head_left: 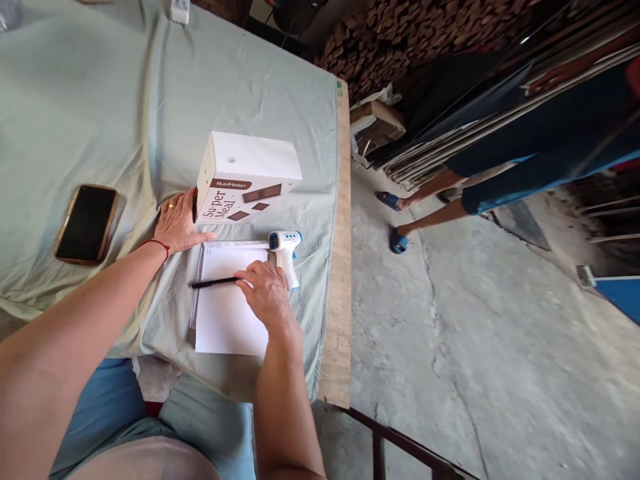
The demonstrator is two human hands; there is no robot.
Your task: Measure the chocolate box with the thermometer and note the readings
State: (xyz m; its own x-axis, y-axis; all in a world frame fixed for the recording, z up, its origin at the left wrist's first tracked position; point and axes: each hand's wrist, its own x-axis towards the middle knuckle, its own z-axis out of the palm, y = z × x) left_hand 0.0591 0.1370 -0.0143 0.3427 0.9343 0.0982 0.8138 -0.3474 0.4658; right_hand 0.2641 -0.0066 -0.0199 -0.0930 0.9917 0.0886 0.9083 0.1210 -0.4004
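My left hand rests against the left side of a white carton printed "NutriMotion Super Meal", its thumb out to the right and some fingertips hidden behind the carton. Between the fingers of my right hand is a black pen, pointing left above white paper. That sheet lies over a notebook, whose left edge and written top strip show. A white and blue infrared thermometer lies just beyond my right hand, partly covered by it.
A smartphone with a dark screen lies at the left on the pale green tablecloth. The table's bare wooden edge runs along the right. Beyond it, a person in blue sandals stands on the concrete floor, near stacked firewood.
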